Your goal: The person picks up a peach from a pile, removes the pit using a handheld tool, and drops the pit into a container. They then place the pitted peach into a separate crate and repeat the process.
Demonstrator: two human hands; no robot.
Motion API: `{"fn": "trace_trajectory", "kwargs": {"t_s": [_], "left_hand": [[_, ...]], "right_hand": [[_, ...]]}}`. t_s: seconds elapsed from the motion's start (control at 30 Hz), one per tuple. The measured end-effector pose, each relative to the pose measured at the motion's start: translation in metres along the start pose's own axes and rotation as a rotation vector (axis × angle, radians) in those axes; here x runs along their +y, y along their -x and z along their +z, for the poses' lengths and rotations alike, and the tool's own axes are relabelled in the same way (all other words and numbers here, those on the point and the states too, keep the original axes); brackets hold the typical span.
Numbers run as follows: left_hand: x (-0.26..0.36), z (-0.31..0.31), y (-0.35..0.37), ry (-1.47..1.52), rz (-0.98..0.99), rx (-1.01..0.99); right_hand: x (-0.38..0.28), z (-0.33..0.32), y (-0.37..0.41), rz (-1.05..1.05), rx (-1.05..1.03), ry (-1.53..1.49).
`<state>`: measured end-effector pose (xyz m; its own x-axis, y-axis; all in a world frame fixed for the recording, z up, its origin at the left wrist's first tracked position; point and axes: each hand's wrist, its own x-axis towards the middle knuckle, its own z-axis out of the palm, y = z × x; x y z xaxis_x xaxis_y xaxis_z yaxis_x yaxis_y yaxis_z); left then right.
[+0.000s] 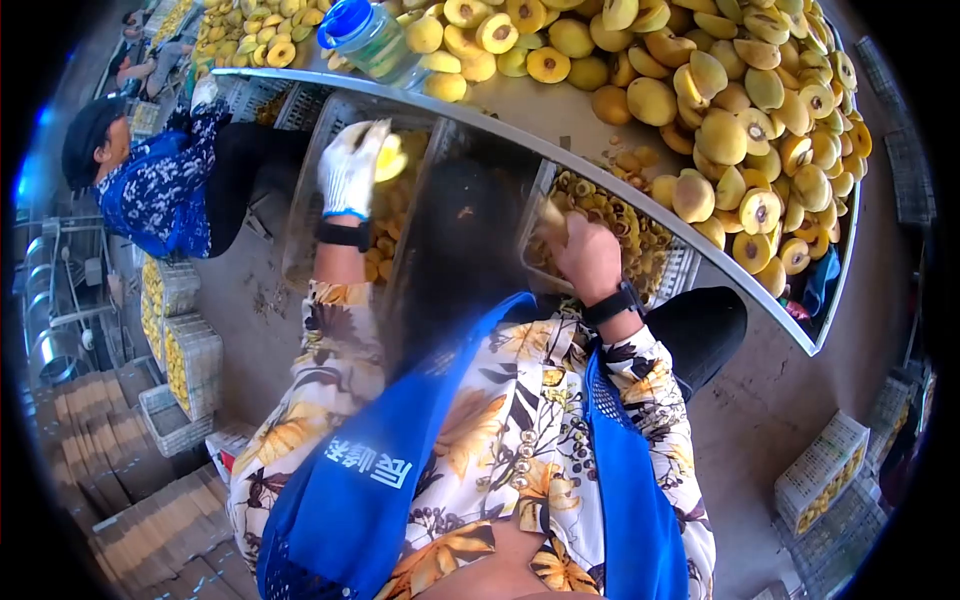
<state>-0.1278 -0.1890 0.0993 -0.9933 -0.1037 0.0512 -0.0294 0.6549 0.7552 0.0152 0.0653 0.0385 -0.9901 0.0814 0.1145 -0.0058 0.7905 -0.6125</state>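
Observation:
My left hand (348,172), in a white knitted glove, holds a yellow peach half (391,158) over a crate (306,215) of yellow fruit pieces. The fruit is slightly blurred at the fingertips. My right hand (588,258) is bare and closed in a fist around a short, pale thing (549,212), too smeared to name. This hand is above the near side of a second crate (538,192), which is full of brown and yellow fruit scraps (615,215). Both wrists wear dark bands.
Across the front runs a metal-edged table (560,125) heaped with halved peaches (725,135). A blue-lidded water jug (375,45) stands on it. At left sits a co-worker (165,185) in blue. Fruit crates (190,365) and stacked cardboard (170,540) lie behind; another crate (822,470) is at right.

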Motion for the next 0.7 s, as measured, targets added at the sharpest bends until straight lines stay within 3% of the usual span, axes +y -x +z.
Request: {"fn": "trace_trajectory", "kwargs": {"t_s": [0.03,0.1,0.2,0.23,0.37,0.47,0.53,0.6,0.7], "left_hand": [[-0.025,-0.004,-0.019,-0.146,0.063,0.066],[-0.01,-0.002,-0.028,-0.434,0.272,0.113],[0.032,0.055,-0.045,-0.373,0.432,-0.122],[0.046,0.083,-0.05,-0.518,0.482,-0.148],[0.079,0.186,-0.084,-0.643,0.533,-0.413],[0.074,0.242,-0.106,-0.73,0.4,-0.306],[0.081,0.237,-0.105,-0.6,0.369,-0.299],[0.082,0.228,-0.115,-0.661,0.349,-0.398],[0.098,0.176,-0.065,-0.311,0.458,-0.349]], "right_hand": [[0.003,0.001,0.003,0.027,-0.035,0.016],[0.022,0.017,0.01,0.123,-0.11,0.013],[0.016,0.008,0.015,0.093,-0.062,-0.143],[0.017,0.01,0.016,0.132,-0.074,-0.138],[0.022,0.005,0.022,0.214,-0.044,-0.14],[0.027,-0.005,0.032,0.308,-0.041,-0.132],[0.03,-0.006,0.04,0.338,0.017,-0.168],[0.023,-0.013,0.035,0.347,0.132,-0.192],[0.012,-0.028,0.011,0.33,0.326,-0.296]]}}
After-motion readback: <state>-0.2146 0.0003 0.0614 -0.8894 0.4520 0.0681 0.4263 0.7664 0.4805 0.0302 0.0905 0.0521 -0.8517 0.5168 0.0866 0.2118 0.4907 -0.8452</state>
